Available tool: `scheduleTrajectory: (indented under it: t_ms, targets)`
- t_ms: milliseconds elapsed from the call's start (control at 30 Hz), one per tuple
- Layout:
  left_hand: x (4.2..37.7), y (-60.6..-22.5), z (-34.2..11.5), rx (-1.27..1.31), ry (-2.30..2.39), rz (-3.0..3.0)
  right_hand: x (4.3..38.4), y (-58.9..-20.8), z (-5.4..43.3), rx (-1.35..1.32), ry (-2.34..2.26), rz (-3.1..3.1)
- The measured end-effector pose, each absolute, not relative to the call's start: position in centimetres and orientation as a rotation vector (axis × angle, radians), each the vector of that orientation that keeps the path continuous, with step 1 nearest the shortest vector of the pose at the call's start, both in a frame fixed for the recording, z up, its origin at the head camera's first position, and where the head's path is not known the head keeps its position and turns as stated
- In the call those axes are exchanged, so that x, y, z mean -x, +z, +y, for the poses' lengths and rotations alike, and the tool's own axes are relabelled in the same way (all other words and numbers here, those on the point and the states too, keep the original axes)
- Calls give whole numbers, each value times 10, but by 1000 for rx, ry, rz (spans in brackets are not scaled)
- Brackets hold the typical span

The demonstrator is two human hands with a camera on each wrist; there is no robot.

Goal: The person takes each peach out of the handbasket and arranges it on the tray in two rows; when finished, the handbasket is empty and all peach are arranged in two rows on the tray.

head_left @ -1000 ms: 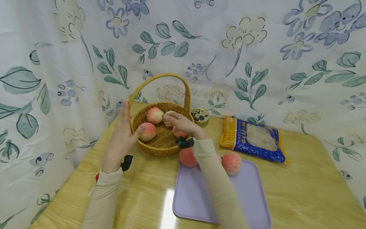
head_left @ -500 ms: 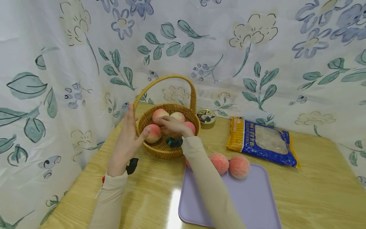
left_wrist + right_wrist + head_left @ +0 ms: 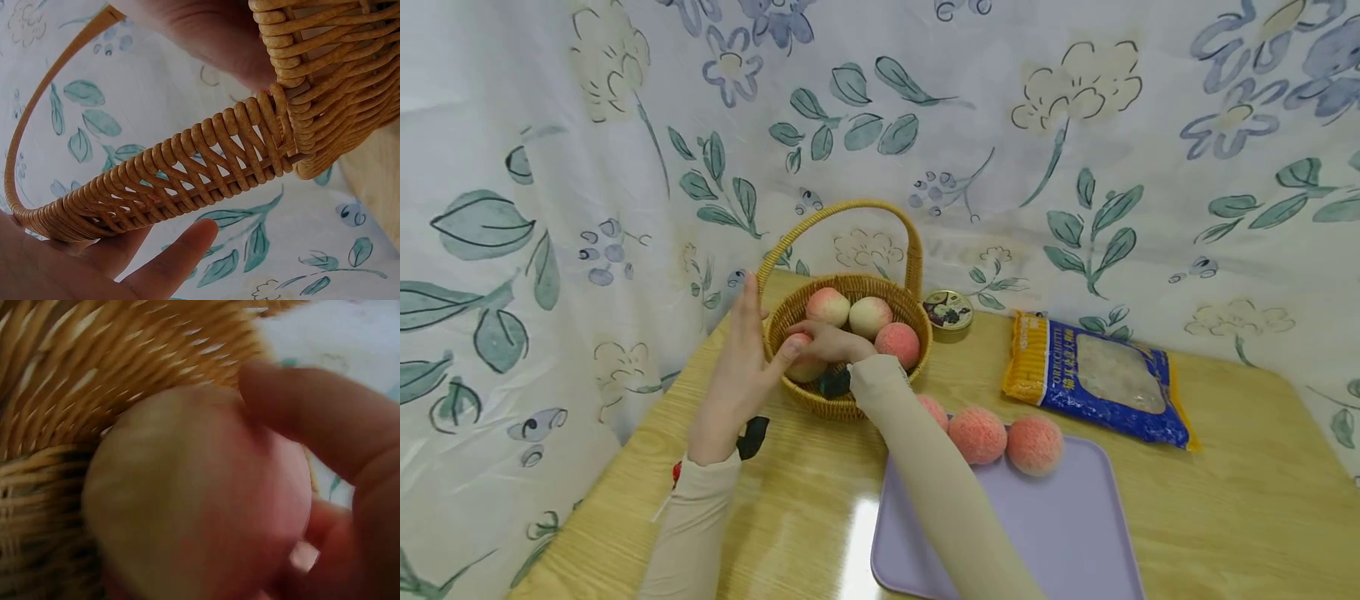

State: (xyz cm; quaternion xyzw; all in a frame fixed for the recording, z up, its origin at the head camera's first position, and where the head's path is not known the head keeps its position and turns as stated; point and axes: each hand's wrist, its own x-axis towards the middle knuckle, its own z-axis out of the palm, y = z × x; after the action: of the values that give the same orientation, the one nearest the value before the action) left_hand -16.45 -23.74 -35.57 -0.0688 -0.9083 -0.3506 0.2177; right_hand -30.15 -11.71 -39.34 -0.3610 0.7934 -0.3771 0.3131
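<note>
In the head view, my right hand (image 3: 826,340) reaches into the wicker basket (image 3: 850,410) and grips a peach (image 3: 805,371) at its front left. The right wrist view shows the thumb pressed on the pink side of this peach (image 3: 194,494), other fingers around its far side. My left hand (image 3: 733,387) stands along the basket's left edge, fingers straight by the foot of the handle, thumb over the rim. From the left wrist, fingers (image 3: 181,256) lie outside the woven rim (image 3: 181,162). Two pale peaches (image 3: 828,307) and a pinker one (image 3: 897,345) sit farther back and right.
A purple tray (image 3: 1045,533) lies in front, with several rough pink balls (image 3: 977,435) along its back edge, partly behind the right sleeve. A round tin (image 3: 948,312) stands right of the basket. Farther right lies a blue and yellow orecchiette bag (image 3: 1101,379). Floral cloth hangs behind.
My right hand has moved left and forward within the basket, from the pale peach at the back to the front-left peach. My left hand stays at the basket's edge. The head view has shifted slightly.
</note>
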Motion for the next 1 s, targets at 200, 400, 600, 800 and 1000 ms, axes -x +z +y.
scheduleTrajectory:
  t_ms: [200,400,600,800,1000]
  targets:
    - [165,-356,-232,212,-989,-2504,302,-392,-112,991,-912,2124]
    - [167,-356,-233,220,-973,-2510,305,-380,-86,850,-1139,2126]
    - [164,-358,-237,182,-990,-2530,307,-364,-46,757,-1372,2151]
    - [167,-359,-240,238,-967,-2499,298,-355,6,737,-1556,2095]
    - [167,-360,-240,239,-983,-2498,273,-350,81,710,-1692,2040]
